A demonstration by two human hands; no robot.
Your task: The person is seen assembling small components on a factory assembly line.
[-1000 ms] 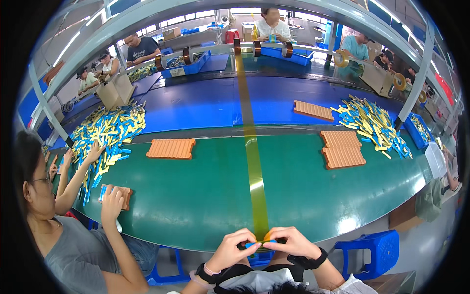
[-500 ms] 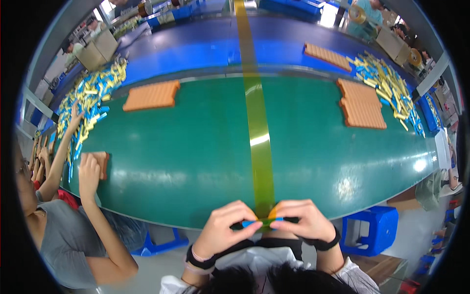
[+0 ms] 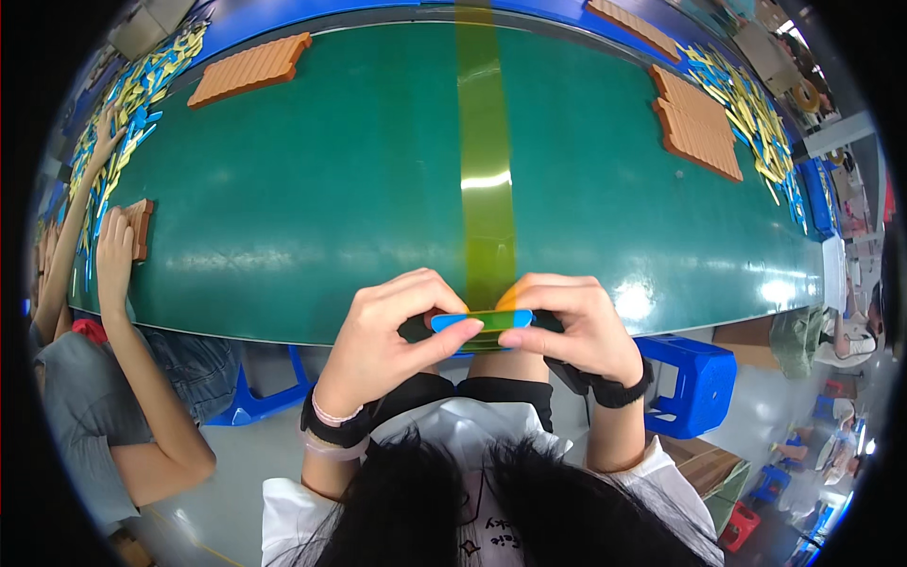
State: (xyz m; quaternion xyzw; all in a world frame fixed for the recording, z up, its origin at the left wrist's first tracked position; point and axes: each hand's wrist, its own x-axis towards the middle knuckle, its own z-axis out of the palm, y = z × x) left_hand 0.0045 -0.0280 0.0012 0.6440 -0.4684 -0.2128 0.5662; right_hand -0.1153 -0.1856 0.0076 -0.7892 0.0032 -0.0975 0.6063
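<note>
Both hands are at the near edge of the green table, pinching one small, flat blue piece from its two ends. My left hand grips the left end between thumb and curled fingers. At the other end, my right hand does the same. A see-through yellow strip runs from the far side down to the hands. The middle of the piece looks green and some of my right fingertips look orange where they meet this strip. What kind of thing the blue piece is I cannot make out.
Grooved orange blocks lie far left and right. Heaps of yellow and blue pieces sit at both sides. At left, a co-worker's hand rests by another orange block. A blue stool stands at right.
The view has tilted downward, so the table appears higher in the picture. My hands still pinch the blue piece, which now shows its broader face. The co-worker's hands stay by the block and the heap.
</note>
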